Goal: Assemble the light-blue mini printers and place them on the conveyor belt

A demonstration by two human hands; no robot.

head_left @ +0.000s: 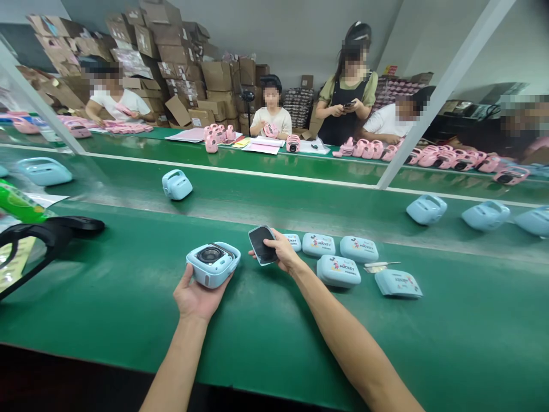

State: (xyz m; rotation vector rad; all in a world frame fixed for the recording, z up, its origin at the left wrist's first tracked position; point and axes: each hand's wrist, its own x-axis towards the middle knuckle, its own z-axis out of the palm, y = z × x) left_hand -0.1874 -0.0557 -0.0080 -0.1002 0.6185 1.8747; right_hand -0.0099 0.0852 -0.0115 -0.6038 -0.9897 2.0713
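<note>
My left hand (198, 300) is wrapped round a light blue speaker housing (217, 274) from below. Its front is uncovered, and a round black speaker cone faces up. To the right, my right hand (281, 252) grips a front cover (261, 243) by its edge, with the dark inner side turned toward me. The cover and the housing are apart. Beyond my right hand lie several light blue printed covers (318, 244), some of them stacked. A thin white-handled tool (380, 265) rests among them.
Blue speakers (177, 185) stand along the conveyor belt (300, 200) behind the bench. Black straps (47, 234) and a green packet (19, 201) lie at left. White posts (446, 91) rise beyond. Co-workers (271, 111) sit or stand across the line near pink speakers (441, 155).
</note>
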